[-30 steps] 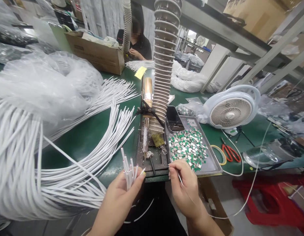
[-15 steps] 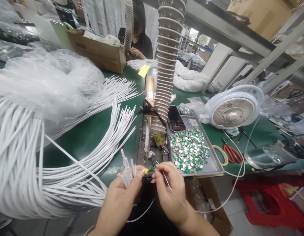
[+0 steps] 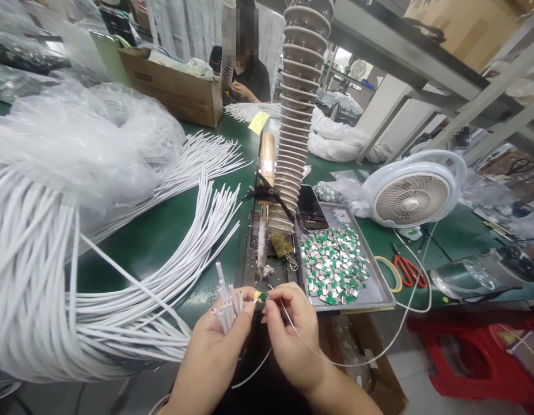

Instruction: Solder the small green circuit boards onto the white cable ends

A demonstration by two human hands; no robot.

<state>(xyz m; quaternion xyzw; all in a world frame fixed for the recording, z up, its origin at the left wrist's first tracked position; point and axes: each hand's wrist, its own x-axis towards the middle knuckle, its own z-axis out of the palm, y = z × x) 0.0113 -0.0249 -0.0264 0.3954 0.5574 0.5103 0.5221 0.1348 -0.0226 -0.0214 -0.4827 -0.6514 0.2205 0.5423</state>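
The left hand (image 3: 212,351) gripped a bunch of white cable ends (image 3: 227,305); the right hand (image 3: 292,340) pinched a tiny green board (image 3: 262,297), half hidden by its fingertips (image 3: 267,306).

Tiny green-and-yellow part (image 3: 262,296) too small to read, partly hidden by right hand's fingertips (image 3: 270,308). White cable bundle (image 3: 29,276) cut off at left edge, red stool (image 3: 478,351) at right edge, carton (image 3: 461,29) at top.

Head-worn view, facing forward and down over the workbench.
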